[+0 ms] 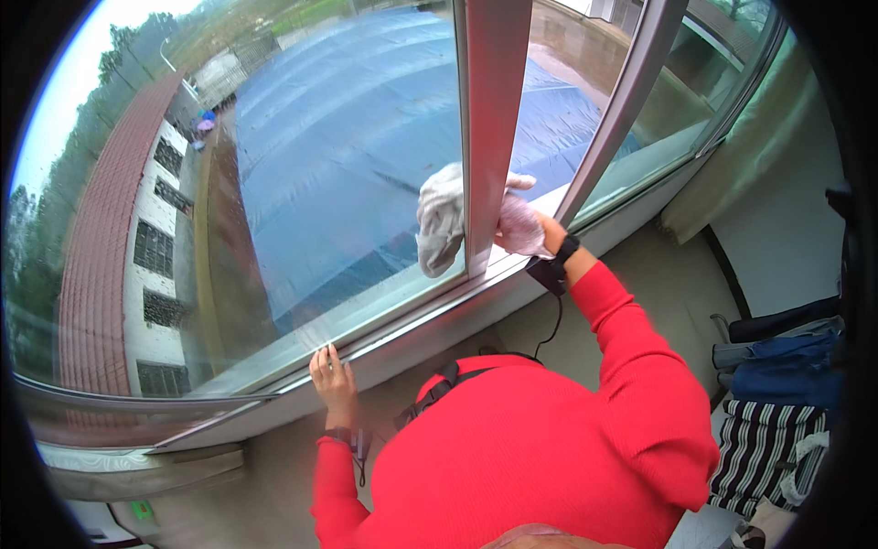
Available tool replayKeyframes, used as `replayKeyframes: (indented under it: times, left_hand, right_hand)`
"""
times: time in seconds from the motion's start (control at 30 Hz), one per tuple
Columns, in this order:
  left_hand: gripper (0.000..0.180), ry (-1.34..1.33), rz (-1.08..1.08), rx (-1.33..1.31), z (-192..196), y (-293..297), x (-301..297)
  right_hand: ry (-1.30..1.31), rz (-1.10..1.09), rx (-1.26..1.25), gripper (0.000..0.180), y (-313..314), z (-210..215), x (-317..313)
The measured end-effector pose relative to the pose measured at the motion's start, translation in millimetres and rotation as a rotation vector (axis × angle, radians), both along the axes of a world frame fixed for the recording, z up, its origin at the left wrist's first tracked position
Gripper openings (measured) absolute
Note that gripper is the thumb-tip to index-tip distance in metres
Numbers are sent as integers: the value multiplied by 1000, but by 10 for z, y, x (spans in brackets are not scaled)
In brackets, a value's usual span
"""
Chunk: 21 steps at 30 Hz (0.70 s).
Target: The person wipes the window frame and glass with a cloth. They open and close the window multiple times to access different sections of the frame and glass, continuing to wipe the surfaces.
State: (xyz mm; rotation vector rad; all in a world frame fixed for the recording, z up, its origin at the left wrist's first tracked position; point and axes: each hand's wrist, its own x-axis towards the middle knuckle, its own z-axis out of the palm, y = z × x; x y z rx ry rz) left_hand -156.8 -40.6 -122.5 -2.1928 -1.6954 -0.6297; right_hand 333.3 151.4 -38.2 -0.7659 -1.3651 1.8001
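Observation:
My right hand reaches through the gap beside the upright window frame, wrapped in a pale cloth. Part of that cloth, pinkish here, lies over the hand. Its grey-white part shows left of the upright, seen through the window glass, apparently against the outer side. The upright hides the middle of the cloth and some of the fingers. Lower left, my left hand rests its fingertips on the bottom rail of the window, fingers stretched out and holding nothing.
Right of the gap stands a second slanted frame. A curtain hangs at the right; folded clothes and a striped cloth lie below it. Outside are a blue tarpaulin roof and a red-roofed building.

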Motion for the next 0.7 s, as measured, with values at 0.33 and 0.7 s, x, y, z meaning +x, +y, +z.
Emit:
replayKeyframes:
  times: [0.33, 0.7]
  left_hand:
    - [58, 13, -36, 20, -29, 18, -36]
    - [57, -8, -74, 48, -71, 40, -83]
  right_hand:
    - [-869, 539, 191, 13, 252, -1212, -7]
    - [400, -346, -21, 19, -390, 597, -538]
